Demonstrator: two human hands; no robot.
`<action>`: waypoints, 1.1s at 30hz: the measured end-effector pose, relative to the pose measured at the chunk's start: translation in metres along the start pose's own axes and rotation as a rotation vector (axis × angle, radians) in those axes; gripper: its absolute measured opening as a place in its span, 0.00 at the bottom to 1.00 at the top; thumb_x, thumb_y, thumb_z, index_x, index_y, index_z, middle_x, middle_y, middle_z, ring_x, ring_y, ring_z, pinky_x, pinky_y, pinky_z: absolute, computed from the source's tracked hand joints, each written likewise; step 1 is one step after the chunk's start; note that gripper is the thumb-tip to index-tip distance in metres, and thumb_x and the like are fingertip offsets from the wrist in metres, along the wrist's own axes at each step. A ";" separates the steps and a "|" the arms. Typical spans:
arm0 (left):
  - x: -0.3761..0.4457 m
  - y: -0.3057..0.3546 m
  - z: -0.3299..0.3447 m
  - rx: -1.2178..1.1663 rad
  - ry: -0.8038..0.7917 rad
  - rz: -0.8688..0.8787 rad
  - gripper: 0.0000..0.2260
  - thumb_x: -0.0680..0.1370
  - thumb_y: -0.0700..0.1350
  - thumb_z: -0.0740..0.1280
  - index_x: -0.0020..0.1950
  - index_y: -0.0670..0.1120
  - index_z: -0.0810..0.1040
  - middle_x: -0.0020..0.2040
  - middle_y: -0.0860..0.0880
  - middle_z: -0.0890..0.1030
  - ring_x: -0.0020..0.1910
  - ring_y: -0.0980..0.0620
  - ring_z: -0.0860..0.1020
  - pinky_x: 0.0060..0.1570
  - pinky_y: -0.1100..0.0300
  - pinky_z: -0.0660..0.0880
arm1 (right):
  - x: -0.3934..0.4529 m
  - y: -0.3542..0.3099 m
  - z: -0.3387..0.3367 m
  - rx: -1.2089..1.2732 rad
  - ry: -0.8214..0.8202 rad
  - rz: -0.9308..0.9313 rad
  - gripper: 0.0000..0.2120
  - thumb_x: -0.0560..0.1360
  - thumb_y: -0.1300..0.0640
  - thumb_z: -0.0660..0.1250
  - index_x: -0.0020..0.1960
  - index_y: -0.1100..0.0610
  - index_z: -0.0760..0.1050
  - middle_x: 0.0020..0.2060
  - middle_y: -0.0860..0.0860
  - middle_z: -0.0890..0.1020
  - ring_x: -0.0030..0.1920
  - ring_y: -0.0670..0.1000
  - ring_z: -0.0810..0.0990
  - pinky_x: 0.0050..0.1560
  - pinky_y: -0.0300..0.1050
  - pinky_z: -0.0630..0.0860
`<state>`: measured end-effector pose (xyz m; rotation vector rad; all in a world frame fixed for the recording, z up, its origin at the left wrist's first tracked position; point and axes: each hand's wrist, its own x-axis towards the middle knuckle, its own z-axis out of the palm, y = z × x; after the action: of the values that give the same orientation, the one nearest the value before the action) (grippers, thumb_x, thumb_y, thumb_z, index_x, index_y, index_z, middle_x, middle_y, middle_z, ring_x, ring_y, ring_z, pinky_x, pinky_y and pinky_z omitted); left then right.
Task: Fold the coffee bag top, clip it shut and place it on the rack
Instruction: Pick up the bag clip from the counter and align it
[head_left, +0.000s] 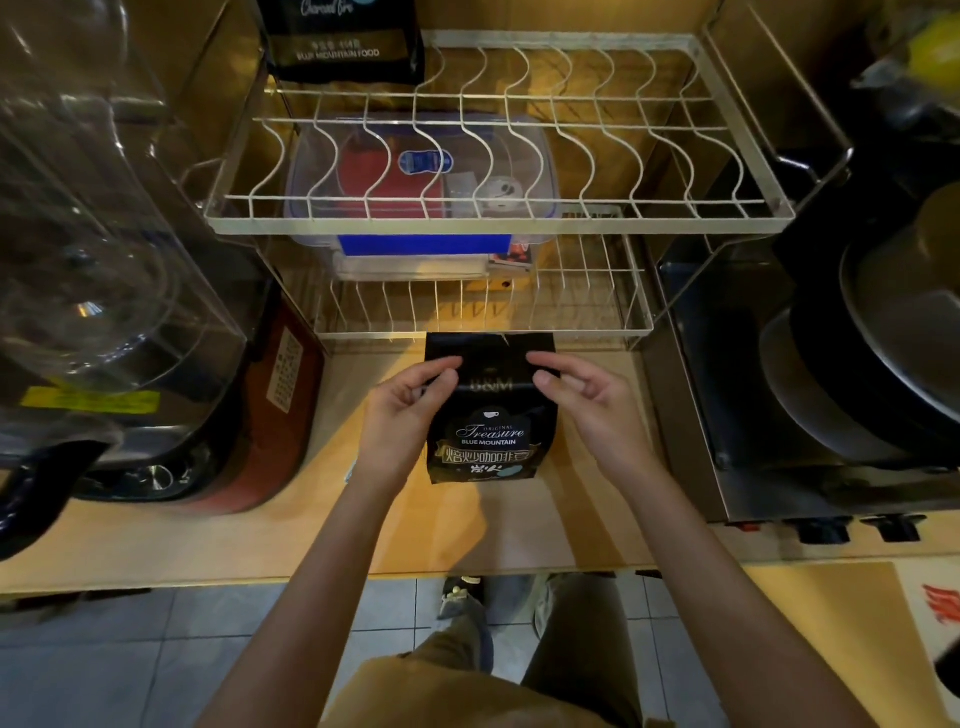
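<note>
Beyond both hands stands a two-tier white wire rack (498, 223), its upper shelf spanning the width above and behind them, its lower shelf just past the fingertips. On the upper shelf's far left corner sits a second black bag (345, 44) printed "BLUE MOUNTAIN FOOD". Under the upper shelf lies a clear lidded plastic box (415, 182) with red and blue contents. Left of the left hand are a large clear-domed appliance (104, 208) and a red-bodied one (270, 415) with a label too small to read; right of the right hand is a steel unit (727, 415) carrying stacked dark pans (872, 364).

Both forearms reach forward from the bottom of the view over the pale wooden counter (260, 535). The left hand (405, 410) is curled, thumb and fingers pinching the upper left edge of the coffee bag (485, 410). The right hand (576, 395) is loosely cupped, its index fingertip and thumb touching the bag's upper right edge; whether it truly grips cannot be told.

The bag stands upright on the counter between the hands, just before the lower shelf, its top flap still raised and creased. Its face reads "B&M", "ORIGINAL Treasure BLUE MOUNTAIN", then Chinese characters.
</note>
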<state>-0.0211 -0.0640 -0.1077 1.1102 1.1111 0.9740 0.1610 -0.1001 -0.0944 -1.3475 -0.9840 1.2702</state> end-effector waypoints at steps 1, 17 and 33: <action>0.000 0.000 -0.004 0.054 -0.048 -0.007 0.11 0.72 0.39 0.67 0.51 0.51 0.78 0.36 0.57 0.85 0.42 0.58 0.82 0.38 0.66 0.78 | 0.001 0.000 -0.004 -0.040 -0.035 0.009 0.14 0.71 0.66 0.67 0.56 0.56 0.77 0.44 0.48 0.83 0.44 0.44 0.83 0.38 0.33 0.79; 0.002 -0.019 -0.014 0.033 0.008 -0.062 0.04 0.67 0.40 0.71 0.35 0.49 0.81 0.45 0.54 0.78 0.45 0.63 0.77 0.43 0.65 0.76 | 0.007 0.017 -0.012 -0.243 -0.030 -0.028 0.04 0.67 0.61 0.72 0.42 0.56 0.82 0.56 0.44 0.77 0.64 0.45 0.70 0.64 0.42 0.67; -0.018 -0.061 -0.062 0.731 0.235 0.068 0.14 0.76 0.52 0.62 0.56 0.45 0.76 0.55 0.41 0.77 0.54 0.44 0.75 0.50 0.55 0.71 | 0.015 0.024 -0.001 -0.051 0.054 0.020 0.04 0.71 0.64 0.68 0.43 0.57 0.79 0.32 0.45 0.85 0.37 0.44 0.82 0.38 0.33 0.78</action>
<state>-0.0823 -0.0825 -0.1692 1.6489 1.7040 0.7722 0.1618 -0.0900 -0.1208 -1.4273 -0.9736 1.2242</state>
